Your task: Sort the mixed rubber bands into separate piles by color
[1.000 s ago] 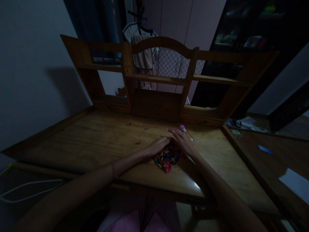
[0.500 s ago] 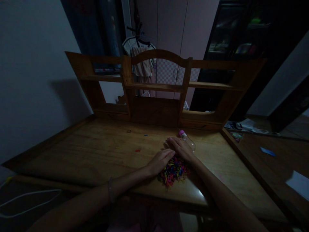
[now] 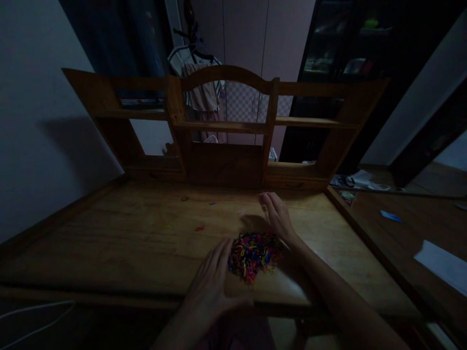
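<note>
A heap of small multicoloured bands, looking like rubber bands (image 3: 253,255), lies near the desk's front edge. My left hand (image 3: 211,279) is at the heap's left side, thumb spread from the fingers, fingertips at its edge. Behind and to the right of the heap is my right hand (image 3: 279,218), raised on its edge with the fingers stretched and slightly bent. I see nothing held in it. The clear bottle with a pink cap does not show now; the right hand covers the place where it lay.
On the wooden desk (image 3: 127,233) lie a red band piece (image 3: 199,228), a blue bit (image 3: 212,203), a yellow bit (image 3: 167,226) and a dark ring (image 3: 184,198). A wooden shelf unit (image 3: 224,127) stands at the back. Right of the desk are a blue card (image 3: 390,216) and white paper (image 3: 443,266).
My hands have parted from above the heap, the left coming back toward me and the right lifting away. More of the heap shows. The bottle has gone out of sight. The view has shifted.
</note>
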`<state>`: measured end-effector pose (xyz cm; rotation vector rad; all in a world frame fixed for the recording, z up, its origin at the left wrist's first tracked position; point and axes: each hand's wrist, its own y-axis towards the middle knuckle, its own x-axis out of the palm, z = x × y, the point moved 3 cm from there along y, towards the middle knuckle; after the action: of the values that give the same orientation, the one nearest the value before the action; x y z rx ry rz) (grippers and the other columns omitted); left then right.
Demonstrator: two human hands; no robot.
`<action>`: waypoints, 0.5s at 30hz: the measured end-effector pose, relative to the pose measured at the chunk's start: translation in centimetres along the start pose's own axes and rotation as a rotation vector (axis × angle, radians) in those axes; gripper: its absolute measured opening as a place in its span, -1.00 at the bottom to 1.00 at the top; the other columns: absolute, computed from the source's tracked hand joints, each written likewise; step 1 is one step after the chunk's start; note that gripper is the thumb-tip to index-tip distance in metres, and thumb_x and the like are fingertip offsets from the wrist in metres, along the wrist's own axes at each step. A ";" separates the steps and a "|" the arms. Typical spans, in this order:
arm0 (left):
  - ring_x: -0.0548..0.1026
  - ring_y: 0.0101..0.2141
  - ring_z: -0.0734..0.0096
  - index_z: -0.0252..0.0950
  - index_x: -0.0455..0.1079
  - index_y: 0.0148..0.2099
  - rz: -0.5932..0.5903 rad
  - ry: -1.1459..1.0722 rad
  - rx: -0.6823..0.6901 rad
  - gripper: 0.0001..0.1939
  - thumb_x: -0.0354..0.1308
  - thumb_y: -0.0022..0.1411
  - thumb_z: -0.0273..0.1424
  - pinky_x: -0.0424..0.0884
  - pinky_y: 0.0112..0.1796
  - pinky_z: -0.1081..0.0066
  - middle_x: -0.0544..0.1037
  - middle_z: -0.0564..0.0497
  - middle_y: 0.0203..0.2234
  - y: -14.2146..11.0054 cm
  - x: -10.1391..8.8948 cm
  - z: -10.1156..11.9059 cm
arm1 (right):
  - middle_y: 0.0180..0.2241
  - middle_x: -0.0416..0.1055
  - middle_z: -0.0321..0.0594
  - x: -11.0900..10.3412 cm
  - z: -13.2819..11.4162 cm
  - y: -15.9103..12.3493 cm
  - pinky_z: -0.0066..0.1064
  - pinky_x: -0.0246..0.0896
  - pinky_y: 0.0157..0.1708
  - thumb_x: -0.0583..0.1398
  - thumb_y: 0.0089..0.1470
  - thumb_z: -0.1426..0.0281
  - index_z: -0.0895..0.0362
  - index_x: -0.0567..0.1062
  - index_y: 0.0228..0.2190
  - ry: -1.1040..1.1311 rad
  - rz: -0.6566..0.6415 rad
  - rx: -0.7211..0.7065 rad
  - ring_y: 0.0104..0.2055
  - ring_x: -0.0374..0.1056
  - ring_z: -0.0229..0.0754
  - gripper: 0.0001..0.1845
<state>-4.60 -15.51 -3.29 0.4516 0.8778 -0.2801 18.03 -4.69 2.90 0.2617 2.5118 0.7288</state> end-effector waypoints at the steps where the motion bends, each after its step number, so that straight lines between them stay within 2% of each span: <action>1: 0.09 0.25 -0.13 -0.16 -0.20 0.39 0.021 0.005 0.002 0.15 0.31 -0.10 0.06 0.17 0.16 -0.06 0.07 -0.24 0.30 -0.1 0.4 0.2 | -0.20 0.41 -0.16 0.1 0.1 0.0 -0.33 0.20 -0.09 -0.11 0.33 0.15 0.06 0.46 -0.17 -0.013 -0.003 -0.003 -0.12 0.33 -0.13 -0.58; 5: 0.20 0.20 -0.03 -0.13 -0.12 0.37 0.116 -0.015 -0.055 -0.05 0.25 0.06 -0.04 0.23 0.13 0.02 0.19 -0.19 0.24 0.4 0.6 1.0 | -0.21 0.39 -0.15 0.2 -0.1 -0.1 -0.33 0.19 -0.09 -0.12 0.33 0.17 0.06 0.46 -0.19 -0.086 -0.028 -0.041 -0.11 0.31 -0.11 -0.58; 10: 0.30 0.13 0.08 -0.13 0.09 0.29 0.176 -0.066 -0.122 -0.21 0.26 0.08 -0.09 0.28 0.10 0.11 0.30 -0.13 0.13 1.0 -1.0 1.1 | -0.20 0.38 -0.14 0.2 -0.5 -0.1 -0.31 0.18 -0.09 -0.12 0.34 0.19 0.06 0.45 -0.19 -0.144 -0.048 -0.087 -0.12 0.30 -0.10 -0.60; 13: 0.40 0.02 0.18 -0.12 0.31 0.13 0.151 -0.157 -0.144 -0.48 0.22 0.14 -0.13 0.36 0.03 0.21 0.38 -0.07 0.01 1.4 -1.9 1.0 | -0.20 0.37 -0.12 0.3 -0.7 -0.1 -0.29 0.18 -0.10 -0.12 0.34 0.20 0.07 0.44 -0.19 -0.154 -0.064 -0.104 -0.12 0.30 -0.09 -0.60; 15: 0.44 -0.05 0.23 -0.14 0.38 0.04 0.148 -0.192 -0.163 -0.66 0.14 0.24 -0.19 0.38 -0.01 0.25 0.43 -0.04 -0.06 1.8 -2.2 0.9 | -0.19 0.36 -0.11 0.3 -0.8 -0.2 -0.28 0.19 -0.09 -0.11 0.33 0.19 0.07 0.44 -0.19 -0.152 -0.081 -0.120 -0.11 0.29 -0.08 -0.60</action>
<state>-4.62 -14.29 -0.58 0.3302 0.6696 -0.1130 17.32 -5.09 3.24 0.1658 2.3116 0.7927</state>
